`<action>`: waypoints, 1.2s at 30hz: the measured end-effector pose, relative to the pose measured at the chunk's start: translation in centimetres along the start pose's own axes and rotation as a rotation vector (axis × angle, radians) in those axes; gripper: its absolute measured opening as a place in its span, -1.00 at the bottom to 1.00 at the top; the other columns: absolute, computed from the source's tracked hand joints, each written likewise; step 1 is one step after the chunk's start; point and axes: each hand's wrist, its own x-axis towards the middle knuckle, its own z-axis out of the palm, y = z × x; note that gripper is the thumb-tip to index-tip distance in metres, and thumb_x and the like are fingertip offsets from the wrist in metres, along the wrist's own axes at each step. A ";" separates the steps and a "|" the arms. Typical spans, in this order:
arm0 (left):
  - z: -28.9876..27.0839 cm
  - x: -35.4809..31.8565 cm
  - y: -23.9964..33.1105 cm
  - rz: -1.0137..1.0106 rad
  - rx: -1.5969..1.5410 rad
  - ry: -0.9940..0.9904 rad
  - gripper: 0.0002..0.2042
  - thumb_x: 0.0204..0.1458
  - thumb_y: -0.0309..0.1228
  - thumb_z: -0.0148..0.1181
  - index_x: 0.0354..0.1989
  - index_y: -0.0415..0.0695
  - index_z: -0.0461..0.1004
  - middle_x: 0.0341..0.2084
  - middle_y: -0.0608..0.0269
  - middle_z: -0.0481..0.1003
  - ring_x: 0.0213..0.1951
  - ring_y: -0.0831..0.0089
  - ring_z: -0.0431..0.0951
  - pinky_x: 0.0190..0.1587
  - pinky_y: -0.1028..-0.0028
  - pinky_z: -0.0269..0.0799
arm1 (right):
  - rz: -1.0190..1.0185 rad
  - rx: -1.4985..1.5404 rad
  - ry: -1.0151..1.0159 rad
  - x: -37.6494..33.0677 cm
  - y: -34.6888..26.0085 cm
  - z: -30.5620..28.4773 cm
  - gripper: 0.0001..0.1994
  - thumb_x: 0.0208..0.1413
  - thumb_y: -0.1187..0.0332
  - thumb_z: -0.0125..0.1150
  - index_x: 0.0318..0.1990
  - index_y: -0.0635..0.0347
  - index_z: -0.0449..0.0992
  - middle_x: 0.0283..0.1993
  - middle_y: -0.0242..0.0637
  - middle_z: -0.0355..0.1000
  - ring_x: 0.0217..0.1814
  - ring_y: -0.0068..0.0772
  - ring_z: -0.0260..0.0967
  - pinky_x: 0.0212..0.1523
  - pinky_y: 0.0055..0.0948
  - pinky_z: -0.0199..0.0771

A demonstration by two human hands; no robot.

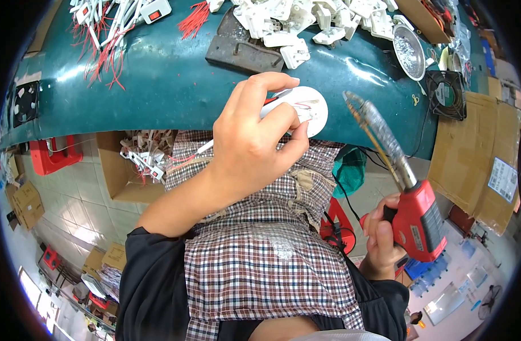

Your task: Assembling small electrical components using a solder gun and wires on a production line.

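My left hand (250,131) is closed over a round white plastic housing (319,108) at the near edge of the green table. Its fingers pinch toward the housing's middle, where thin red wires and small parts show; what exactly the fingertips grip is hidden. A white cable (204,147) with a red wire end sticks out to the left from under this hand. On the right, my right hand (381,241) is wrapped round the handle of a red and black soldering gun (420,224). Its long metal barrel and tip point up and left, beside the housing but apart from it.
Beyond my left hand lies a dark metal block (243,54), with a heap of white plastic housings (306,23) behind. White switch cables (121,25) lie far left. A metal dish (409,52) and small black fan (447,95) stand right, near a cardboard box (470,153).
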 end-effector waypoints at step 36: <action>-1.0 0.0 -0.5 -0.017 -0.127 -0.128 -0.83 -0.19 -0.54 0.48 -0.43 -0.13 0.59 0.06 0.05 0.46 -0.05 0.19 0.61 -0.19 0.35 0.56 | -0.087 -0.598 -0.197 1.7 -1.8 -1.3 -0.80 -0.22 0.62 0.34 -0.34 0.29 0.56 -0.40 -0.19 0.47 -0.45 -0.19 0.47 -0.39 -0.35 0.47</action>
